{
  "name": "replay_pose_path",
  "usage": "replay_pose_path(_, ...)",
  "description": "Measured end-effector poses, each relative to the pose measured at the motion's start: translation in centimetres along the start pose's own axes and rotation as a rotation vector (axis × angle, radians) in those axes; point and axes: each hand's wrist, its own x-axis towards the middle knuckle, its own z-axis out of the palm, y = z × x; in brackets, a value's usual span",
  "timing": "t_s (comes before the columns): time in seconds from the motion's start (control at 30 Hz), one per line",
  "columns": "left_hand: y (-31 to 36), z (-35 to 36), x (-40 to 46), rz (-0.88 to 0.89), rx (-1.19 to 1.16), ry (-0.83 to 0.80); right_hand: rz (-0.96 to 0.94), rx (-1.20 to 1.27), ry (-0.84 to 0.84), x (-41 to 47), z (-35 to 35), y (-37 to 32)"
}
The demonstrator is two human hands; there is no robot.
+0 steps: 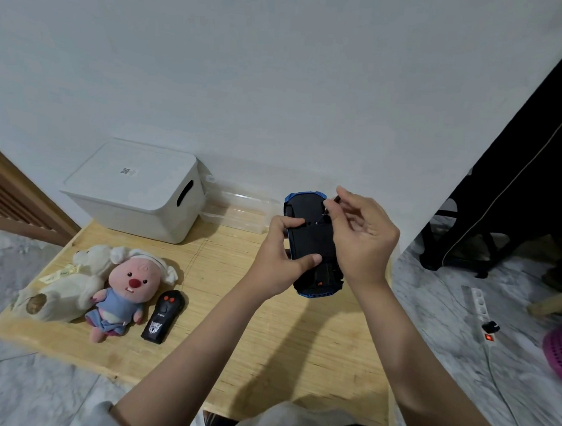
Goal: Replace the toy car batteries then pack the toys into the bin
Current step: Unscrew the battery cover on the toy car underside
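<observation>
The blue toy car (310, 240) is held upside down above the wooden table (268, 334), its black underside facing me. My left hand (282, 258) grips its left side, thumb across the underside. My right hand (362, 232) pinches a small dark tool, apparently a screwdriver (329, 208), whose tip meets the underside near the far end. A white lidded bin (135, 190) stands at the back left. A black remote control (164, 317) lies next to a pink plush in blue clothes (124, 296) and a cream plush (67, 287).
A clear plastic tray (241, 211) lies between the bin and the wall. A power strip (483, 315) with a lit red switch and its cable lie on the floor at right. A purple basket (560, 354) shows at the right edge. Black fabric hangs at far right.
</observation>
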Motion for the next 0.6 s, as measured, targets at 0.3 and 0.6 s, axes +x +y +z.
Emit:
replay_pose_path(0.3,0.0,-0.1,-0.1,0.013,-0.053,-0.004,0.089,0.050,-0.036,-0.5,0.0,-0.9)
replay_pose_path(0.6,-0.1,-0.7,-0.3,0.017,-0.065,0.029,0.214,0.102,-0.135,0.2,-0.5,-1.6)
